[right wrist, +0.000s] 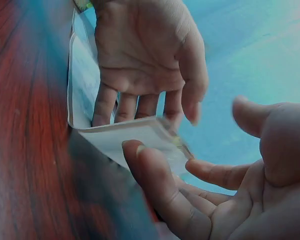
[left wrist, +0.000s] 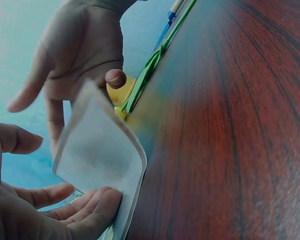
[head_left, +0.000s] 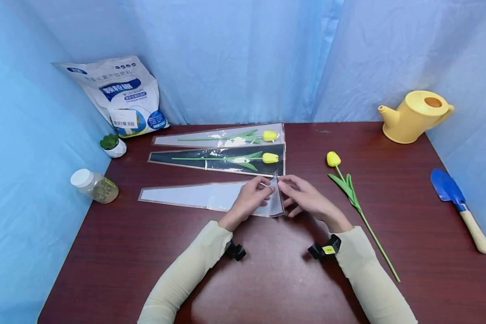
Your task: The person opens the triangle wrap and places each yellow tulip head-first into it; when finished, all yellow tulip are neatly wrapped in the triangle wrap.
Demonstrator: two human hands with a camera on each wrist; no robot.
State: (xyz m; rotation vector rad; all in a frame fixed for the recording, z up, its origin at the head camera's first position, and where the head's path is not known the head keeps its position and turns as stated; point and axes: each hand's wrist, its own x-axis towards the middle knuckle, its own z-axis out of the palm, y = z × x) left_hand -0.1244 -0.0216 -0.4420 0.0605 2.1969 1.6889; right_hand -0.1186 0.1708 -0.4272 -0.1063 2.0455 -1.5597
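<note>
A white tapered sleeve (head_left: 186, 196) lies on the table, its wide right end bent upward between the hands. My left hand (head_left: 249, 198) has its fingertips on the sleeve's inner side, the fingers loosely bent; in the left wrist view they rest on the white surface (left wrist: 97, 150). On the other side of the raised edge is my right hand (head_left: 308, 200), its fingers relaxed and spread, some fingertips against or very near the sleeve (right wrist: 120, 140); exact contact is unclear. To the right of that hand lies a yellow tulip (head_left: 353, 198) with a green stem.
Behind the sleeve lie a dark sleeve (head_left: 178, 158) and a light sleeve (head_left: 166, 141), each with a yellow tulip. At the left are a fertilizer bag (head_left: 125, 96), a small potted plant (head_left: 114, 146) and a jar (head_left: 99, 186). A yellow watering can (head_left: 409, 119) and a blue trowel (head_left: 449, 186) are at the right.
</note>
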